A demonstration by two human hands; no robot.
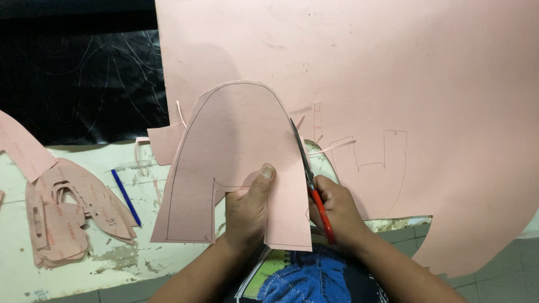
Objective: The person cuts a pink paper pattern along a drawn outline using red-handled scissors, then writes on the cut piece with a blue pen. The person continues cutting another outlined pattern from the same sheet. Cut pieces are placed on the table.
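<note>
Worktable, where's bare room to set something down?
Bare worktable lies in front of the pattern stack, and between the blue pen and the arched cutout. The right side is crowded by the pink sheet.

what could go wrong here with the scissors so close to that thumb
The left hand pinches the arched pink piece with its thumb close beside the scissors in the right hand; a slip might nick it. The blades run right along the pencilled outline, so a wobble could cut inside it. The big pink sheet hangs off the worn table and might drag the cut crooked.
</note>
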